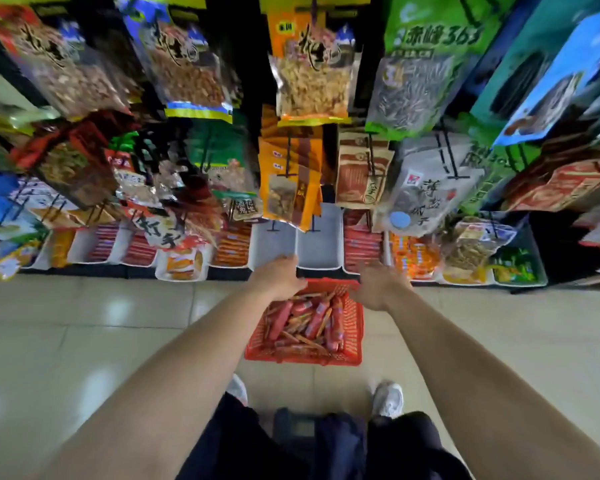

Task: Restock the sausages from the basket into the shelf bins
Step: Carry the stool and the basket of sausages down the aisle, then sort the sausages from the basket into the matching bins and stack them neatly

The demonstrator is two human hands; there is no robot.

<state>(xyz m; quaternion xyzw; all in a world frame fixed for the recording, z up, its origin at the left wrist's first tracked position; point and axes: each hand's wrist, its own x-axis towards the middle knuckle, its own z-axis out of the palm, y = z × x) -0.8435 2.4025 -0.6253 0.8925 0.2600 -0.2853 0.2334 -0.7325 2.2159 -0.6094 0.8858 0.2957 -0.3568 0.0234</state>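
Note:
A red plastic basket [354,327] stands on the floor in front of the lowest shelf, filled with red and orange wrapped sausages [309,322]. Just behind it sit two white shelf bins [317,251] with nothing visible inside. My left hand [280,277] hovers over the basket's far left corner, palm down, fingers pointing toward the bins. My right hand [378,287] hangs over the basket's far right corner with relaxed fingers. Neither hand holds anything.
Neighbouring white bins hold red sausage packs [361,249] on the right and orange packs [231,249] on the left. Hanging snack bags [291,195] overhang the bins from above. Tiled floor [118,334] spreads around the basket. My shoes [388,398] stand just behind the basket.

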